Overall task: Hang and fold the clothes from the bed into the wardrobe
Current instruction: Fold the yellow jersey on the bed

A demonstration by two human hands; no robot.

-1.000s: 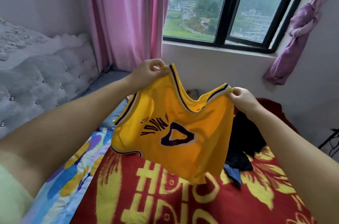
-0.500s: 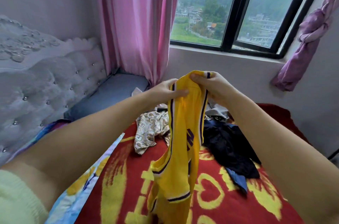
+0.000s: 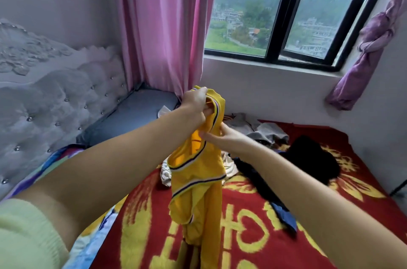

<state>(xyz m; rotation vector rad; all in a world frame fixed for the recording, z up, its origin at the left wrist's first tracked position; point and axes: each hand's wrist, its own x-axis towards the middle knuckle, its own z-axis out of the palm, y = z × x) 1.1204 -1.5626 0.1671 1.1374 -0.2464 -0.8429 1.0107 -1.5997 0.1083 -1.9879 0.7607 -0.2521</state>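
A yellow sleeveless jersey [image 3: 198,171] with purple and white trim hangs folded lengthwise above the bed. My left hand [image 3: 195,103] grips its bunched shoulder straps at the top. My right hand [image 3: 222,138] pinches the fabric just below, at the jersey's right edge. More clothes lie on the bed behind it: a black garment [image 3: 312,160], a grey one [image 3: 266,133], a patterned cream piece [image 3: 229,165] and a blue piece [image 3: 284,213]. No wardrobe is in view.
The bed carries a red and yellow blanket [image 3: 242,235]. A tufted grey headboard [image 3: 55,103] stands at the left. Pink curtains [image 3: 163,26] and a window [image 3: 286,15] fill the far wall. A knotted purple curtain [image 3: 370,48] hangs at the right.
The jersey was spread wide between both hands; now its shoulders are brought together in my left hand. My right hand has dropped lower on the fabric. The view has tilted up.
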